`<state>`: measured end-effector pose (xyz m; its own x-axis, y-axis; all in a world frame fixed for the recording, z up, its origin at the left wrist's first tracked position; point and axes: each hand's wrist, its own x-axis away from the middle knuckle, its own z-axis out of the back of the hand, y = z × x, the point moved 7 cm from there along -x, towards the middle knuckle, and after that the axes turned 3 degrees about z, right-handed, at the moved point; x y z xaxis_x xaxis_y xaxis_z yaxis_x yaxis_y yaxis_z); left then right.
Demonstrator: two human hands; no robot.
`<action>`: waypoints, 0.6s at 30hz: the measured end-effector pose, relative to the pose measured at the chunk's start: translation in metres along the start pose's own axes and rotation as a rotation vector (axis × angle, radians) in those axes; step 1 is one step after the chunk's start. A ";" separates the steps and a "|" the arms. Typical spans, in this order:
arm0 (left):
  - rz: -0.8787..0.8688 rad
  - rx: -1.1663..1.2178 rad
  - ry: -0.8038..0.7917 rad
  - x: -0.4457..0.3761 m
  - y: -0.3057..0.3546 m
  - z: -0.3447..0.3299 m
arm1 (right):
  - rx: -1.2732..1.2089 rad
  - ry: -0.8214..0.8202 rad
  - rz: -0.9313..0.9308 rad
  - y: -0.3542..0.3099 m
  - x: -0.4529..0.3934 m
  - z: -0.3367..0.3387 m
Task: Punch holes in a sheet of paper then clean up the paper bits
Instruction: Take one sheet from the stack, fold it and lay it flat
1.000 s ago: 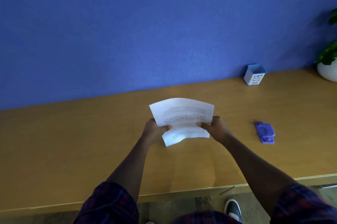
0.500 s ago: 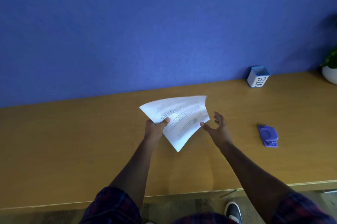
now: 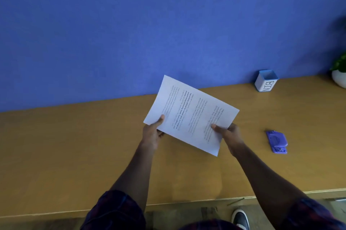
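A white printed sheet of paper (image 3: 189, 113) is held flat and tilted above the wooden table (image 3: 74, 145). My left hand (image 3: 152, 134) pinches its near left corner, thumb on top. My right hand (image 3: 229, 134) grips its near right edge, thumb on the print. A purple hole punch (image 3: 277, 141) lies on the table to the right of my right hand, apart from it. A small white box with a blue rim marked BIN (image 3: 265, 80) stands against the blue wall at the back right.
A white pot with a green plant (image 3: 339, 78) sits at the far right edge of the table. The blue wall (image 3: 131, 33) runs along the table's back. The table's front edge is near my body, with a shoe (image 3: 240, 219) on the floor below.
The sheet was bent in both hands, then only my left hand held it while the right hand let go. Now both hands hold it again, turned and spread flat.
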<state>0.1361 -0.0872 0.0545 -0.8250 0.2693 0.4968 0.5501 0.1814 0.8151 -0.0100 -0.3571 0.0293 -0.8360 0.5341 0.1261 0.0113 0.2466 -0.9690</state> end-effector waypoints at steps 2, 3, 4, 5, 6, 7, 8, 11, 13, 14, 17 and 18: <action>-0.049 -0.045 0.009 -0.005 0.017 0.011 | 0.029 0.030 0.012 -0.006 -0.003 0.010; -0.077 -0.097 -0.014 -0.006 0.024 0.012 | 0.043 0.034 0.020 -0.009 -0.004 0.012; -0.095 -0.172 -0.036 -0.006 0.029 0.010 | 0.059 0.033 0.026 -0.011 -0.005 0.014; -0.105 -0.261 -0.047 -0.007 0.030 0.008 | 0.075 0.028 0.030 -0.014 -0.005 0.014; -0.115 -0.351 -0.051 -0.007 0.030 0.005 | 0.093 0.015 0.034 -0.015 -0.006 0.014; -0.123 -0.431 -0.053 -0.008 0.030 0.002 | 0.106 -0.007 0.041 -0.017 -0.006 0.012; -0.126 -0.486 -0.056 -0.008 0.029 -0.001 | 0.114 -0.032 0.050 -0.019 -0.005 0.009; -0.140 -0.514 -0.068 -0.009 0.026 -0.005 | 0.110 -0.061 0.070 -0.023 -0.003 0.006; -0.167 -0.523 -0.054 -0.010 0.022 -0.001 | 0.118 -0.055 0.078 -0.021 -0.001 0.009; -0.173 -0.543 -0.048 -0.009 0.018 0.002 | 0.151 -0.041 0.070 -0.017 0.000 0.013; -0.140 -0.589 -0.079 -0.005 -0.005 0.011 | 0.366 -0.023 0.009 0.002 0.005 0.023; -0.123 -0.594 -0.083 -0.004 -0.011 0.015 | 0.426 -0.028 -0.008 0.007 0.006 0.025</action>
<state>0.1355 -0.0765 0.0389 -0.8520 0.3571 0.3829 0.2655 -0.3356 0.9038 -0.0286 -0.3722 0.0175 -0.8496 0.5102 0.1339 -0.2181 -0.1086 -0.9699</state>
